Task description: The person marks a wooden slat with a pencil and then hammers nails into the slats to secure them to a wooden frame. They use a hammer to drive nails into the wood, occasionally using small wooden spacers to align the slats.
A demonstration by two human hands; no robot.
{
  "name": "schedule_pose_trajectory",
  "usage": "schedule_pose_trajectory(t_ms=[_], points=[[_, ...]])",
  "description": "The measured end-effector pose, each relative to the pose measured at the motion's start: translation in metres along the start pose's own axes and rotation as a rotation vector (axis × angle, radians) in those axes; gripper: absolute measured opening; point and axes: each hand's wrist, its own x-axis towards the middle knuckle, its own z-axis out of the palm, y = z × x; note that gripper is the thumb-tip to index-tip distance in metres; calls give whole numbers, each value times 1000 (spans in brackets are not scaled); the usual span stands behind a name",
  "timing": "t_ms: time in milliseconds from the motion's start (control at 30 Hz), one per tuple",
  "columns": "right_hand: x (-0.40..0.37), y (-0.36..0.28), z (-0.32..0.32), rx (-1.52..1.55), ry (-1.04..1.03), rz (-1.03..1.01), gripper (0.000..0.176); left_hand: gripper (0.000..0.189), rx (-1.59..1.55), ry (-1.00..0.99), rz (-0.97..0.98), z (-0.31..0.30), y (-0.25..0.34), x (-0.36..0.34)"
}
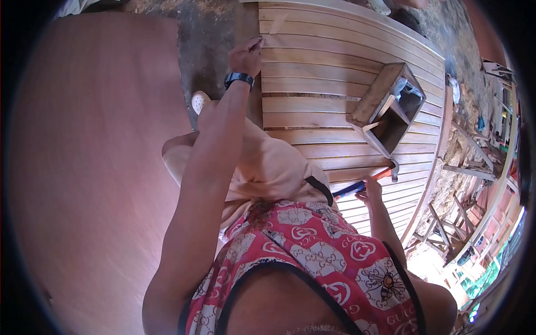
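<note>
My left hand (247, 57), with a dark watch on the wrist, reaches to the near edge of a slatted wooden panel (304, 103). Its fingertips are pinched together at a slat's end, and whatever is between them is too small to make out. Close to my body, my right hand (371, 191) has its fingers around the handle of a claw hammer (384, 173). The handle is blue and orange, and the metal head lies toward the panel's right side. A wooden box (369, 105) with compartments rests on the slats beyond the hammer, some clear plastic inside it.
A large smooth brown board (100, 167) fills the left side. A light-coloured clog (200, 102) shows on the dark floor between board and panel. Wooden trestles (446, 226) and timber pieces stand at the right, over ground strewn with shavings.
</note>
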Motion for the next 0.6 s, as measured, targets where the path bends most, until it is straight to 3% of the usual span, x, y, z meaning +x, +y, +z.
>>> schedule_pose_trajectory(t_ms=[33,100,167,300,433,500,567,600], points=[[9,8,-4,124,21,-44,24,17,80,-1,45,-2,6,1],[9,13,-20,581,-31,-17,14,17,17,12,12,0,4,2],[12,12,-48,665,-104,-42,17,17,-48,20,-28,0,-3,3],[-55,-35,-57,729,-19,-248,25,17,45,12,15,3,-11,6],[-130,-92,-49,590,-214,-629,18,18,57,3,-2,5,-13,6],[-157,-120,-36,527,-535,-899,11,19,95,9,67,5,-14,5],[-193,-140,-1,383,-607,-937,24,19,135,22,141,3,-8,5],[-193,-145,13,267,-763,-895,17,18,177,28,108,3,-2,1]])
